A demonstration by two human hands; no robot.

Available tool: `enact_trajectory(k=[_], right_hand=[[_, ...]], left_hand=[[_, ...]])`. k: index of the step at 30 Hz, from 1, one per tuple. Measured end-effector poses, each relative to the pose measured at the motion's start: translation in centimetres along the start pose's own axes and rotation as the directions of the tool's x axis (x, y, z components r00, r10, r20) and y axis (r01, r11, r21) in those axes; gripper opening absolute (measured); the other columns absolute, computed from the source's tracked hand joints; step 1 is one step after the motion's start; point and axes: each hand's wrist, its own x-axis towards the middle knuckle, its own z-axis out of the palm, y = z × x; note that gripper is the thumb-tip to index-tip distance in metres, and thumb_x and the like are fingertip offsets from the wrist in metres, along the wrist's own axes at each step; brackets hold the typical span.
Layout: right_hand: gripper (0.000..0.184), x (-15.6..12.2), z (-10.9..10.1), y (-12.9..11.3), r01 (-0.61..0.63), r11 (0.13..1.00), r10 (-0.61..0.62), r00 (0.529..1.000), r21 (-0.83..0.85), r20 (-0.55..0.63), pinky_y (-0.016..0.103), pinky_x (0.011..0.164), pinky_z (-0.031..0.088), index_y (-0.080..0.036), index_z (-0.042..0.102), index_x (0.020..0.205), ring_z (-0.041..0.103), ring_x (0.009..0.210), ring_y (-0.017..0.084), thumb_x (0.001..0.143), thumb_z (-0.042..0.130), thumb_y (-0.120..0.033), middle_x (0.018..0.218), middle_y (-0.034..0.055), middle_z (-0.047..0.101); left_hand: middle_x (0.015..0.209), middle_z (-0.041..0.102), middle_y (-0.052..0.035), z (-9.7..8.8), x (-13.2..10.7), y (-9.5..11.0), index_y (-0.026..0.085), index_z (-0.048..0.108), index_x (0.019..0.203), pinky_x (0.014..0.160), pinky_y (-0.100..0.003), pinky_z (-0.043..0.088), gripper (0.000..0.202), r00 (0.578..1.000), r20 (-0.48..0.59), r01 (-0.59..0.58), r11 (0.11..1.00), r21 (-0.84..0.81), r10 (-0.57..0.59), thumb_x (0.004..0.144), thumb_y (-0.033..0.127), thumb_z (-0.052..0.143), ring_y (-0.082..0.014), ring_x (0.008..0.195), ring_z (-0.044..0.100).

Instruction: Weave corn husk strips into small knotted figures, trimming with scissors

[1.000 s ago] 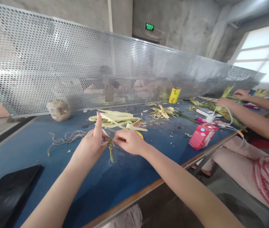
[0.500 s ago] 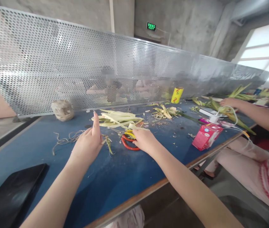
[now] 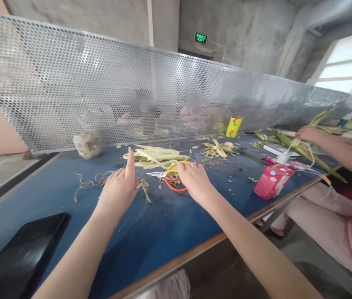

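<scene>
Left hand [image 3: 117, 190] pinches a leaf knot [image 3: 145, 190] (index raised); beside it, right hand [image 3: 195, 181] fingers cover the scissors [image 3: 167, 176], grip unclear; a hold needs the loops, I judge.

So the blue tabletop [image 3: 163, 232] has a perforated metal screen [image 3: 70, 83] running all along its far edge, with a brownish lump [image 3: 86, 145] sitting against it toward the far left corner and a yellow cup [image 3: 234, 126] further right along that same edge. Some loose twine [image 3: 93, 182] trails in front of the lump, a black slab [image 3: 23, 253] fills the near left corner, and a pink carton [image 3: 272, 181] lies tipped right by the near edge. Out at the right end a co-worker's hand [image 3: 307, 133] rests on long green leaves [image 3: 306, 151], just past a white plug [image 3: 283, 157] with its cable.
</scene>
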Motion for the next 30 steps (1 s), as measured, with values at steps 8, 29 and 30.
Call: enact_trajectory(k=[8, 29, 30], right_hand=[[0.028, -0.2, 1.7, 1.3, -0.013, 1.000, 0.009, 0.991, -0.028, -0.131, 0.040, 0.074, 0.038, -0.011, 0.053, 0.103, 0.051, 0.090, 0.028, 0.086, 0.032, -0.003, 0.096, 0.0173, 0.061], [0.009, 4.7, 2.4, 9.6, 0.079, -0.618, 0.420, 0.874, 0.782, 0.245, 0.018, 0.049, 0.040, -0.017, 0.052, 0.075, 0.043, 0.046, 0.004, 0.080, 0.057, -0.023, 0.057, -0.0077, 0.045], [0.013, 5.5, 2.6, 10.4, 0.154, -0.670, 0.467, 0.848, 0.727, 0.251, 0.017, 0.046, 0.038, -0.017, 0.050, 0.073, 0.039, 0.042, 0.003, 0.083, 0.055, -0.024, 0.055, -0.0080, 0.044]], left_hand=[[0.084, 0.066, -0.0109, -0.3, 0.0, 0.3, 0.002, -0.001, 0.141, 0.073, -0.034, 0.046, 0.080, 0.999, 0.031, 0.036, 0.998, 0.042, -0.037, 0.074, 0.013, 0.041, -0.0247, 0.085, 0.060], [0.081, 0.067, -0.0101, -0.2, -0.3, 0.3, 0.002, 0.000, 0.140, 0.074, -0.036, 0.047, 0.078, 1.000, -0.014, 0.007, 0.996, 0.091, -0.006, 0.074, 0.012, 0.040, -0.0239, 0.080, 0.062], [0.080, 0.067, -0.0098, -0.2, -0.4, 0.3, 0.003, 0.000, 0.140, 0.074, -0.036, 0.047, 0.079, 1.000, -0.021, 0.005, 0.996, 0.091, -0.003, 0.074, 0.012, 0.041, -0.0237, 0.079, 0.062]])
